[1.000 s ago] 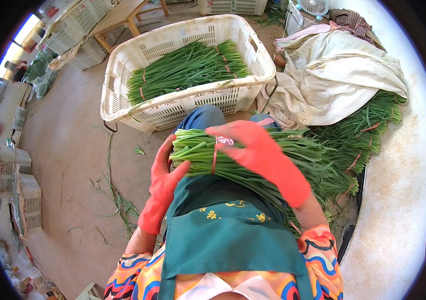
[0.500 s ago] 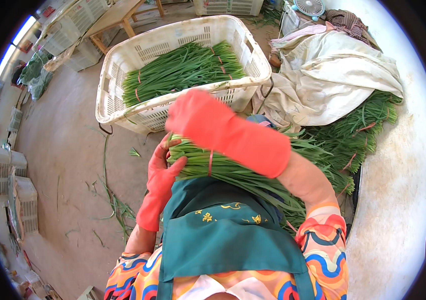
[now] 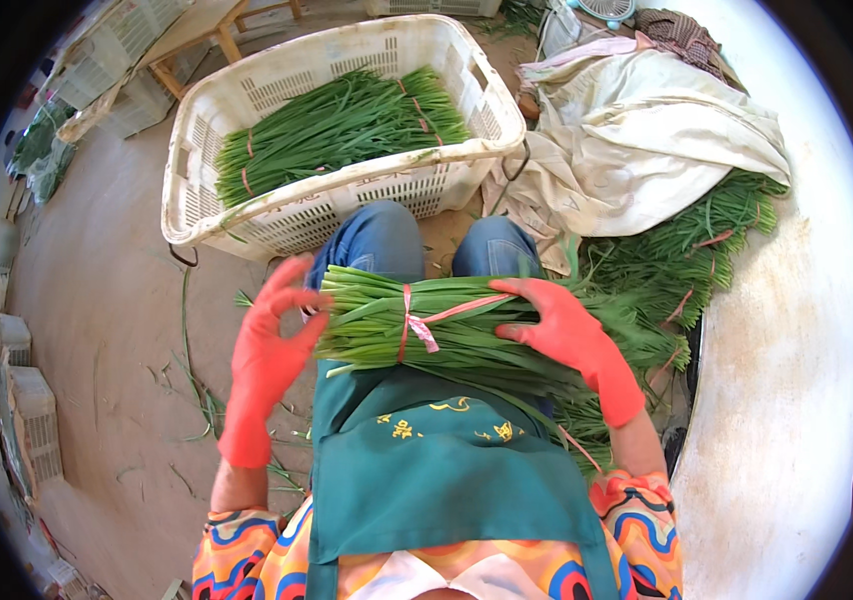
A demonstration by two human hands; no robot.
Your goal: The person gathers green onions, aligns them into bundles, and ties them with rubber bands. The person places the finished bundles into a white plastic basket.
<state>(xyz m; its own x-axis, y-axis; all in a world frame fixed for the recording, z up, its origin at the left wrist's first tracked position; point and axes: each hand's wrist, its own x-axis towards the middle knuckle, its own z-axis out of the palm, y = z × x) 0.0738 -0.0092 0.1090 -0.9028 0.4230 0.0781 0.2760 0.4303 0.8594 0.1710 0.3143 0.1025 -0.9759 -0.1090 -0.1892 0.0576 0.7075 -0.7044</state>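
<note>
A bundle of garlic chives [image 3: 367, 318] lies across my lap, its pale cut ends on the left and its leaf tips on the right. A pink tie [image 3: 406, 322] circles it, and one tail runs right toward my other glove. My left hand [image 3: 277, 325], in a red rubber glove, is at the cut ends with its fingers apart. My right hand [image 3: 577, 340], gloved the same, grips the bundle from above, thumb and fingers spread over the leaves. Whether it also pinches the tie's tail is hard to tell.
Ahead stands a white plastic crate [image 3: 337, 190] holding several tied chive bundles [image 3: 337, 135]. To the right, more bundles [image 3: 687, 260] lie partly under a pale cloth [image 3: 657, 140]. Loose leaves litter the floor [image 3: 127, 330] at left. A wall [image 3: 777, 330] borders the right side.
My right hand has swung from above the cut ends back to the right and down onto the bundle. My left hand has let go and moved slightly left. The tie's tail now shows.
</note>
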